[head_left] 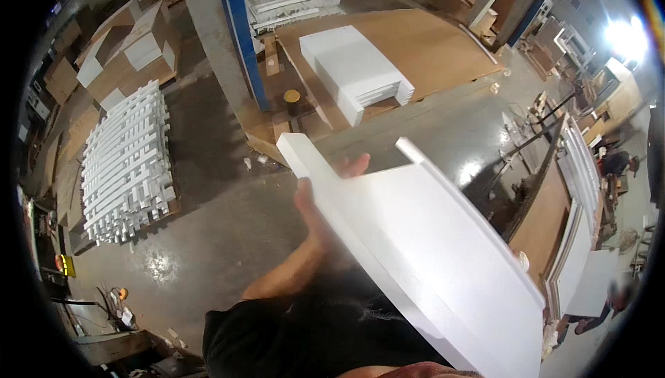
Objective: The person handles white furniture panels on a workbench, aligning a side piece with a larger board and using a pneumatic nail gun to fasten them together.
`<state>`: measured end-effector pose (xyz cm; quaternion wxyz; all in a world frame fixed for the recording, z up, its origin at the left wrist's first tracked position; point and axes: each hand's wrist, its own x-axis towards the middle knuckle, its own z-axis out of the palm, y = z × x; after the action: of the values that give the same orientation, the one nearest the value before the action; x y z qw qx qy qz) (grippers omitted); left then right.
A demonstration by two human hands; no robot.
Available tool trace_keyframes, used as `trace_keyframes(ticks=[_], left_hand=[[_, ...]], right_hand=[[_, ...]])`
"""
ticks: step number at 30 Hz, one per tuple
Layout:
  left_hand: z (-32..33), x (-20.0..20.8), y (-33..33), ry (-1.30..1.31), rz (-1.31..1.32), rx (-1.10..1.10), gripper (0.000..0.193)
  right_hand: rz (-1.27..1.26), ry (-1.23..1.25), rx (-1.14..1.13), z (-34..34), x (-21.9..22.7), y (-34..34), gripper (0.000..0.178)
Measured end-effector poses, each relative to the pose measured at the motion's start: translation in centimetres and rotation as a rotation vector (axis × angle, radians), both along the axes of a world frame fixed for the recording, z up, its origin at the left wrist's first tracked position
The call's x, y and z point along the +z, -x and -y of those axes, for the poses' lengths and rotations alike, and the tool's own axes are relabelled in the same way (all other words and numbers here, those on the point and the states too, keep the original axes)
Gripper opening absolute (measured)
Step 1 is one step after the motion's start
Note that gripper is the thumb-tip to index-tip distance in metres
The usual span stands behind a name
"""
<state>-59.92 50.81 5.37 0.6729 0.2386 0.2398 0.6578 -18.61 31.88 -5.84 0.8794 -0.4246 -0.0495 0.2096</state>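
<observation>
A long white panel [422,232] with raised edge strips slants across the front of my body. Its far end has a notch between two projecting corners. My left hand [310,208] is closed round the left edge near that end, with the thumb on the near side and the fingertips showing past the notch. The panel hides my right arm and nearly all of that side. A small pale shape [523,260] shows at the panel's right edge; I cannot tell whether it is my right hand. Ahead, a stack of white panels [350,56] lies on a brown board [429,39].
On the left, a pile of white slatted frames [128,163] lies near large box-shaped pieces [131,49]. A blue-edged column [239,32] rises ahead, with a small can [292,97] beside it. More white strips [291,1] lie beyond. Panels [578,253] lean at right.
</observation>
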Motion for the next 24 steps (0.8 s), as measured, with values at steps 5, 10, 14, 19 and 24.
trace_keyframes(ticks=[5, 10, 14, 19, 24], left_hand=[[-8.0, -0.8, -4.9, 0.043, 0.071, 0.271, 0.077], [-20.7, 0.1, -2.9, -0.048, -0.476, 0.890, 0.071], [-30.0, 6.3, -5.7, -0.110, -1.795, 0.602, 0.080], [-41.5, -6.1, -5.8, 0.386, -1.430, -0.597, 0.078], [-49.5, -18.8, -9.0, 0.639, -0.842, -0.424, 0.076]], right_hand=[[-0.071, 0.035, 0.090, -8.5, -2.6, -5.7, 0.086], [-0.124, 0.049, 0.209, -18.4, -3.8, -13.5, 0.085], [-0.152, 0.052, 0.360, -28.0, -3.6, -18.4, 0.083], [-0.179, 0.034, 0.622, -40.1, -3.0, -20.8, 0.081], [-0.237, 0.005, 0.820, -53.2, -3.5, -21.1, 0.079]])
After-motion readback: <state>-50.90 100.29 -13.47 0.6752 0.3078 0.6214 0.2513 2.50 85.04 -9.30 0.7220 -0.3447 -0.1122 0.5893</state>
